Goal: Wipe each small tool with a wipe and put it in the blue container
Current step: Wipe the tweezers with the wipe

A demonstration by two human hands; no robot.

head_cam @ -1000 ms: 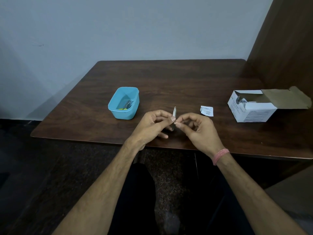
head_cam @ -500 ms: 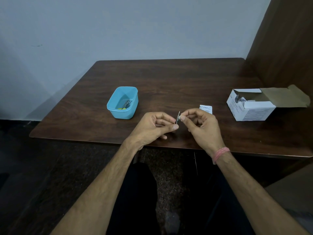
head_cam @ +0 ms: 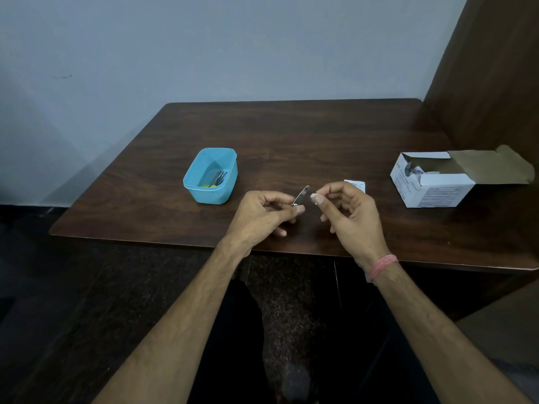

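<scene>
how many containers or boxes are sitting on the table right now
2. A blue container sits left of the hands, with small tools inside. An open white cardboard box sits at the right side of the table. Nothing suggests others are hidden.

Small metal tool (head_cam: 301,195): slim, silvery, tilted with its tip up and right, lower end pinched in the left hand's fingertips (head_cam: 299,209). Wipe (head_cam: 313,195): small white wad pinched at the right hand's fingertips (head_cam: 318,200), just right of the tool's tip. Blue container (head_cam: 210,192): open, upper left of the left fingers, several tools inside.
</scene>
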